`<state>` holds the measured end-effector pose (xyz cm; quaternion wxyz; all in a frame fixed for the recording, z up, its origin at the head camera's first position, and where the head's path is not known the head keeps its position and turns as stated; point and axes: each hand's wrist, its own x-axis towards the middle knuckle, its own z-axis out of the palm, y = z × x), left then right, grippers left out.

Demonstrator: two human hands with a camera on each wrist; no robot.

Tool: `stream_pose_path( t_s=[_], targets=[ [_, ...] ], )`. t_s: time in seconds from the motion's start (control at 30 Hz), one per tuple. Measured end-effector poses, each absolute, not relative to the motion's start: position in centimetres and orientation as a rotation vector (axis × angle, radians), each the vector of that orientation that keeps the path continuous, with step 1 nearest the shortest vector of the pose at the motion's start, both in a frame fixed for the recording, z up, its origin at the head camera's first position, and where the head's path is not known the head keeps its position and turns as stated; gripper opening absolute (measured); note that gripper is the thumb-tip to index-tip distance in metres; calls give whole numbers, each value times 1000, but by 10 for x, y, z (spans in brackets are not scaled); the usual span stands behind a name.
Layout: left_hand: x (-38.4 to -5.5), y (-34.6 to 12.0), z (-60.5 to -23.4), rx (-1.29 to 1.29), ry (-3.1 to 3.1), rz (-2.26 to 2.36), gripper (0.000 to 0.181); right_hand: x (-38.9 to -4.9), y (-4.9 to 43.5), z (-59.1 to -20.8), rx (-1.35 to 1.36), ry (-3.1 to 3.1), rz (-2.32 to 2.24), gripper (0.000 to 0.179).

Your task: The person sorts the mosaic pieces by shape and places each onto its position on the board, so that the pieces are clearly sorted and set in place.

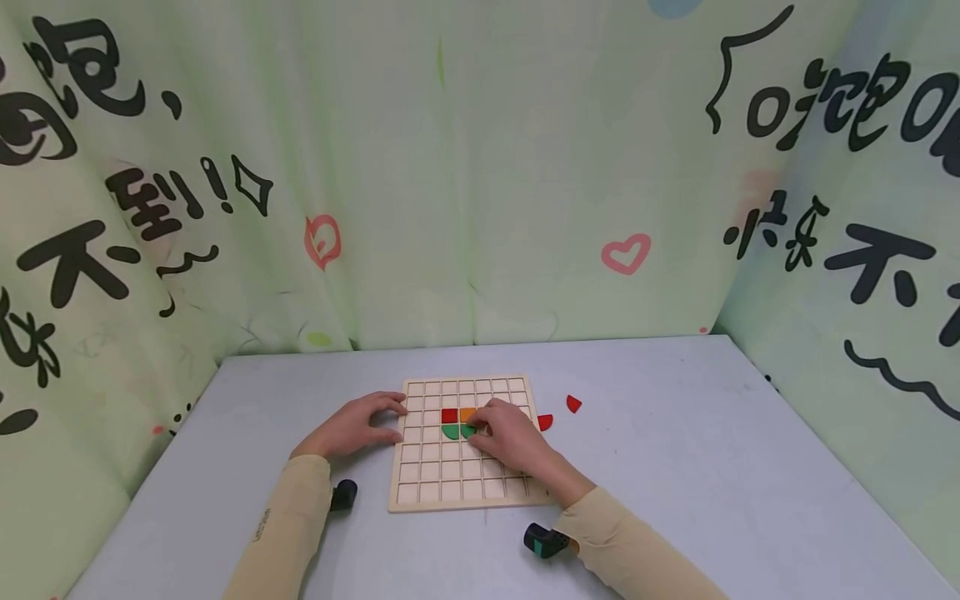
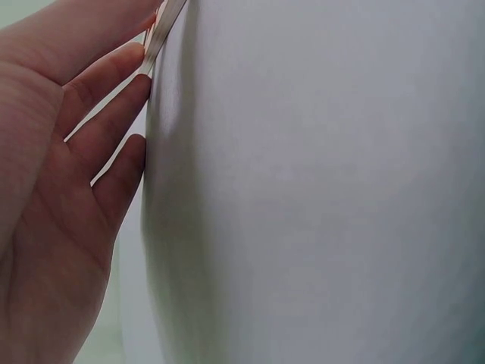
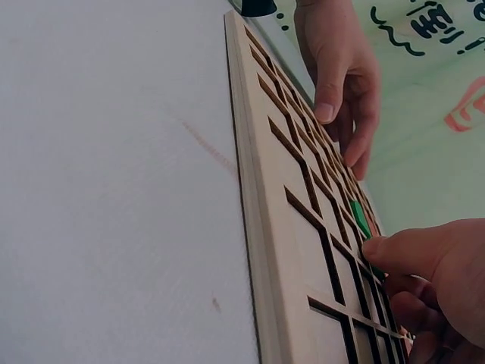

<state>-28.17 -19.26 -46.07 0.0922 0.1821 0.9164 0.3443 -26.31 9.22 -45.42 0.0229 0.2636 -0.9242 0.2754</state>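
A wooden grid board (image 1: 430, 472) lies on the table. Near its middle sit a red square piece (image 1: 449, 416), an orange piece (image 1: 467, 413) and a green rounded piece (image 1: 451, 432). My right hand (image 1: 513, 435) reaches over the board and pinches a second green piece (image 1: 468, 432) at a cell beside the first; the fingers partly hide it. Along the left edge of the board rests my left hand (image 1: 356, 427), fingers and thumb spread and touching the frame. In the left wrist view, the fingers (image 2: 114, 129) are extended against the board's side.
Two red rounded pieces lie to the right of the board: one piece (image 1: 545, 422) against its edge, another piece (image 1: 573, 403) farther off. The table (image 1: 660, 467) has a pale cover. Printed curtains (image 1: 465, 183) hang behind it and at both sides.
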Motion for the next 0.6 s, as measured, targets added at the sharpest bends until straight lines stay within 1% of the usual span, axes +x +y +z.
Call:
stream_pose_path(
  t_s=[0.3, 0.6],
  targets=[
    [-281, -192, -459, 547, 2725, 1020, 38, -264, 93, -454, 801, -2863, 856, 18],
    [-281, -191, -461, 523, 2735, 1015, 39, -265, 93, -455, 789, -2862, 862, 15]
  ],
)
